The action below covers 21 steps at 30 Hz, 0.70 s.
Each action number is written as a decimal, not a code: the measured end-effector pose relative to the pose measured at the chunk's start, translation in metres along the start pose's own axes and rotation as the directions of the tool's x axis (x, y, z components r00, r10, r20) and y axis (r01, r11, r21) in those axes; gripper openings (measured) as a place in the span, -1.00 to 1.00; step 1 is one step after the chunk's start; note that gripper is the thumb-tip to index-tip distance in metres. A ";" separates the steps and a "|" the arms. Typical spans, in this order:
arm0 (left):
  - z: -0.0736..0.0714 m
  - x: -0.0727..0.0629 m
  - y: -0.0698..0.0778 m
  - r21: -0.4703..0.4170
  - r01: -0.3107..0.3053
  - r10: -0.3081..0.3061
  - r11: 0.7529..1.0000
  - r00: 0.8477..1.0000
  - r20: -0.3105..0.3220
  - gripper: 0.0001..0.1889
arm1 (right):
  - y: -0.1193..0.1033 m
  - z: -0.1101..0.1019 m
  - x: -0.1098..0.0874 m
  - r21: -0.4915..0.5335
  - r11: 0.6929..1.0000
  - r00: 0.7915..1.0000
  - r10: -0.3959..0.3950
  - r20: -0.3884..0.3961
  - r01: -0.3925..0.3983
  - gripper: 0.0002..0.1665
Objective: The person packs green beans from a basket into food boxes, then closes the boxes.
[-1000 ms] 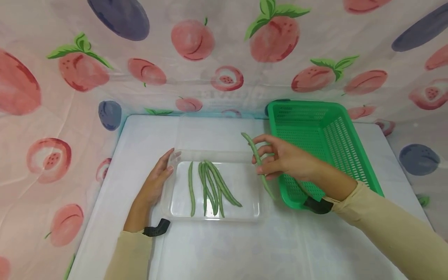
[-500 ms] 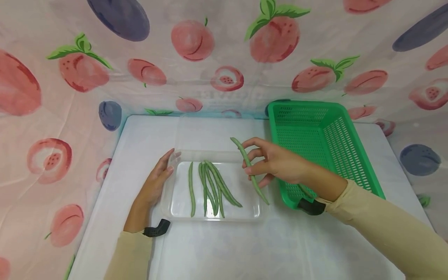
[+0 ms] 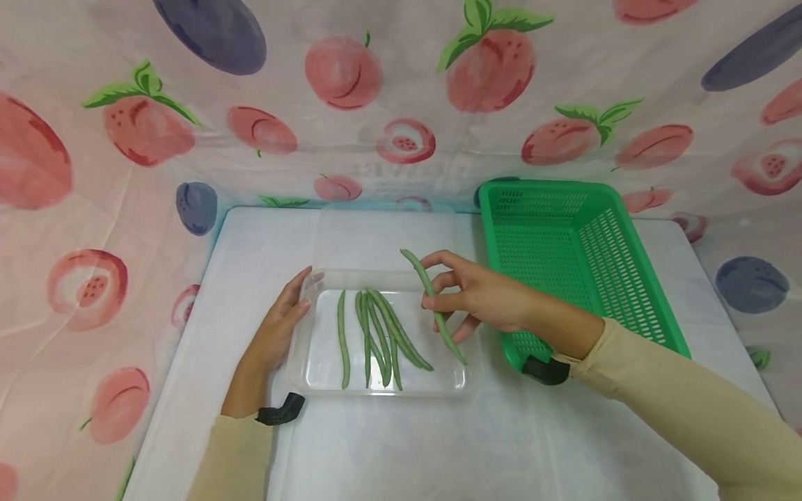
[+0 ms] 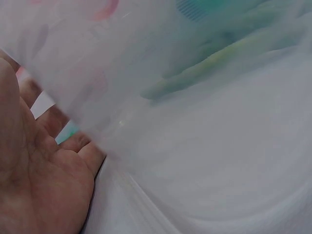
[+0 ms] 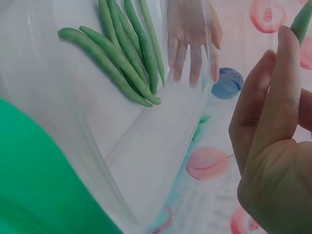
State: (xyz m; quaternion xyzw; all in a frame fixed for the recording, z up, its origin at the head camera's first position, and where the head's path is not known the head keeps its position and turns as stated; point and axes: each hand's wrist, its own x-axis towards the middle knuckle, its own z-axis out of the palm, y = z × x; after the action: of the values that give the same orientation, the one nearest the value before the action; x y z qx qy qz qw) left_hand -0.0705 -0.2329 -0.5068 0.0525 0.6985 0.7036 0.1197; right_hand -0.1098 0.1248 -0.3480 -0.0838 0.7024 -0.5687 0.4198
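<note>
My right hand (image 3: 482, 296) pinches a green bean (image 3: 426, 278) between thumb and fingers, above the right side of a clear plastic container (image 3: 388, 393). The bean slants, its upper end toward the back left. In the right wrist view, only one end of this bean (image 5: 302, 22) shows, past the fingertips. Several green beans (image 3: 379, 334) lie inside the container, most in a loose bunch and one apart at the left. Against the container's left wall rests my left hand (image 3: 282, 320), fingers extended; the right wrist view shows them through the clear plastic.
To the right stands a green perforated basket (image 3: 651, 278), partly hidden under my right forearm. Behind the container lies a clear lid-like sheet (image 3: 382, 233) on the white table (image 3: 407, 452). A fruit-printed cloth (image 3: 269, 167) hangs at the back and sides.
My right hand has moved left with the green bean, from beside the basket to over the container's right side. The left hand and the other beans have stayed in place.
</note>
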 end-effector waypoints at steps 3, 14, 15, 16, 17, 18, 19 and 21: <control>0.000 0.000 0.000 0.004 -0.005 0.005 1.000 1.000 -0.001 -0.38 | 0.000 0.002 0.002 0.002 1.000 1.000 0.014 -0.005 -0.014 -0.32; 0.000 -0.001 0.001 -0.001 0.005 -0.005 1.000 1.000 0.003 -0.38 | 0.001 0.004 0.009 0.008 1.000 1.000 0.005 0.003 -0.005 -0.32; 0.000 -0.001 0.001 0.000 0.003 -0.003 1.000 1.000 0.003 -0.38 | 0.001 0.004 0.009 0.006 1.000 1.000 0.004 0.003 -0.004 -0.32; 0.001 0.000 0.002 0.001 0.001 -0.001 1.000 1.000 0.003 -0.38 | 0.001 0.005 0.010 0.005 1.000 1.000 0.003 0.003 -0.003 -0.31; 0.001 0.000 0.002 0.003 0.001 -0.001 1.000 1.000 0.001 -0.38 | 0.001 0.005 0.011 0.005 1.000 1.000 0.001 0.004 -0.001 -0.31; 0.001 0.000 0.002 0.007 0.001 -0.001 1.000 1.000 -0.001 -0.38 | 0.002 0.006 0.011 0.002 1.000 1.000 0.000 0.005 0.000 -0.31; 0.001 0.000 0.002 0.011 0.002 -0.002 1.000 1.000 -0.004 -0.38 | 0.002 0.007 0.012 0.002 1.000 1.000 -0.001 0.007 0.001 -0.31; 0.001 0.000 0.002 0.019 0.007 -0.007 1.000 1.000 -0.009 -0.38 | 0.003 0.008 0.013 0.003 1.000 1.000 -0.002 0.009 0.002 -0.32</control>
State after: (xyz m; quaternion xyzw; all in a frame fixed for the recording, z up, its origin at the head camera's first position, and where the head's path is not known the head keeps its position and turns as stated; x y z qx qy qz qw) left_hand -0.0701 -0.2319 -0.5043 0.0481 0.7059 0.6966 0.1185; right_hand -0.1115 0.1118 -0.3568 -0.0863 0.6996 -0.5699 0.4224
